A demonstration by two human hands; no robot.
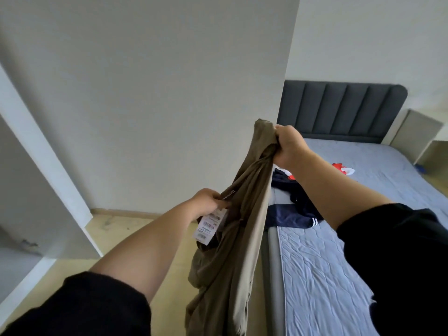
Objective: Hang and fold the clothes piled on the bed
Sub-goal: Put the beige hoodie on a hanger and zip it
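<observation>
Black sleeves (84, 306) cover both my upper arms at the bottom of the view, and my bare forearms reach forward. My right hand (288, 146) is raised higher and farther out, with its fingers curled tight around a bunched top edge of an olive-brown garment (232, 251). My left hand (207, 202) is lower and to the left, apart from the right one, and pinches the same garment where a white paper tag (209, 225) with barcodes hangs down. The cloth runs taut between my two hands. The rest of it hangs loose in folds, past the bottom edge of the view, over the pale wooden floor (145, 238) just beside the bed (339, 275).

The bed lies to my right and has a blue quilted cover and a dark grey padded headboard (339, 110). A crumpled navy garment (291, 214) with white stripes lies near the bed's left edge, partly hidden behind the olive cloth. Farther back, near it, lies a small red and white piece of clothing (343, 169). A plain white wall (157, 93) fills the middle of the view. A white shelf unit (36, 166) stands at the far left.
</observation>
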